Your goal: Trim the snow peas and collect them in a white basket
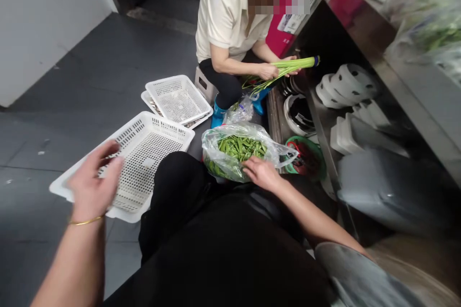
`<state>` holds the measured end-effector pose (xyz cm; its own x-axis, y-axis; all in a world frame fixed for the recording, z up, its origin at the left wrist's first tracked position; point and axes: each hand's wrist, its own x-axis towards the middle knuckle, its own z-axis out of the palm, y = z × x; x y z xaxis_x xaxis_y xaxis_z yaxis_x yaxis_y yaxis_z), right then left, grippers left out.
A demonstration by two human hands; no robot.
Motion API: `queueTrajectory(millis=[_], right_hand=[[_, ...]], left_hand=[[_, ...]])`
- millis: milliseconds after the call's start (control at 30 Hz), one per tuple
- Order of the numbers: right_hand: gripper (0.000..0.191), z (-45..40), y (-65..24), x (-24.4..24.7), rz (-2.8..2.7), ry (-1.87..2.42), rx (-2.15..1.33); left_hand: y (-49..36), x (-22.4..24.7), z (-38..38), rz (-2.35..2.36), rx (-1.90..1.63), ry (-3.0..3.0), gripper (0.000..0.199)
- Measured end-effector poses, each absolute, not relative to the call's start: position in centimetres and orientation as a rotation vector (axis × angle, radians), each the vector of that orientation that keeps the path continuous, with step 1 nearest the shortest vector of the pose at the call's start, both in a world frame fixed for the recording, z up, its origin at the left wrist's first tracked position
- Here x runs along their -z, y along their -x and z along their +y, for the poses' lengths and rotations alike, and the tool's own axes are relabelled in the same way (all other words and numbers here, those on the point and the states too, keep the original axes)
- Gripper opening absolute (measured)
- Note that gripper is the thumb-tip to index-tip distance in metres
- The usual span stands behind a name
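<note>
1. At far left, the left hand [95, 180] hovers over the near side of a basket, blurred by motion. Its thumb stands apart from loosely bent fingers, with a gap between; a thin gold-coloured bangle [86, 221] circles the wrist.
2. The large basket [144, 180] is white, shallow and rectangular, probably plastic, with rows of small holes across its floor and slots along its wall. The hand hides part of its left side, and a black-clad knee [176, 180] covers its right edge.
3. Behind it lie stacked white baskets [176, 100], the upper one covering most of what is below.
4. At centre, flat green pods [239, 146] fill an open, crinkled clear plastic bag [212, 141], just beyond the wearer's lap.
5. The right hand [264, 172] reaches to the bag's near right edge, fingers bent and tips at the pods. Whether they pinch a pod or film, I cannot tell.
6. Beyond, a co-worker in a cream shirt [223, 9], head pixelated, holds long, slender green stalks [300, 64] in both hands.
7. At right, smooth white containers [345, 84] and a blurred grey bin [382, 187] sit in a shadowed metal shelf.
</note>
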<state>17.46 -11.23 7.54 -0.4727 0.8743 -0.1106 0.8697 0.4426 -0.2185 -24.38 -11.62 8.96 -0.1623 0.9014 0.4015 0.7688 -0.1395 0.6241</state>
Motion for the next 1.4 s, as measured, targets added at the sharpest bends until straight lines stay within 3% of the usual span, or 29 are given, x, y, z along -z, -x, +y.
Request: queueTrajectory(millis=[100,200,300,367,533,667,767,900,1033,1167,1400], right_hand=[[0.027,-14.1,-17.3,-5.0,-2.718,1.555,-0.559],[0.022,-15.8,-17.8,-3.6,-2.753,1.469,-0.786],[0.020,-15.6,-19.2,-4.0,-2.613,1.417,-0.911],[0.020,-14.6,-20.2,-5.0,-2.390,1.417,-0.880],[0.019,-9.9,-19.8,-6.1,-2.115,1.758,-0.603],[0.013,-6.7,-17.3,-5.0,-2.200,1.920,-0.686],[0.012,-5.8,-17.1,-5.4,-2.152,1.908,-0.682],[0.013,-7.6,-18.0,-7.7,-1.888,1.689,-0.681],[0.014,-12.0,-16.9,-8.5,-1.993,1.239,-0.611],[0.013,-15.0,-16.7,-7.9,-2.170,0.935,-0.786],[0.018,-13.8,-18.4,-9.2,-1.613,1.260,-0.919]], left_hand=[[13.9,-11.6,-10.3,1.154,-0.953,-2.426,0.044],[6.0,-9.7,-9.0,0.712,-0.543,-2.632,0.041],[3.2,-6.7,-8.1,0.933,-0.178,-2.679,0.031],[4.0,-5.9,-7.9,1.215,-0.027,-2.645,0.035],[8.3,-9.2,-8.1,1.727,0.198,-2.391,0.043],[9.2,-13.5,-9.3,1.777,-0.181,-2.295,0.041],[7.6,-14.7,-10.4,1.294,-0.505,-2.095,0.036],[3.4,-11.7,-11.0,0.917,-0.345,-1.287,0.043],[0.4,-7.4,-10.5,0.893,-0.535,-0.689,0.046],[1.0,-6.6,-10.5,0.832,-0.596,-0.658,0.032],[2.7,-9.5,-11.9,0.744,-0.401,-0.729,0.035]])
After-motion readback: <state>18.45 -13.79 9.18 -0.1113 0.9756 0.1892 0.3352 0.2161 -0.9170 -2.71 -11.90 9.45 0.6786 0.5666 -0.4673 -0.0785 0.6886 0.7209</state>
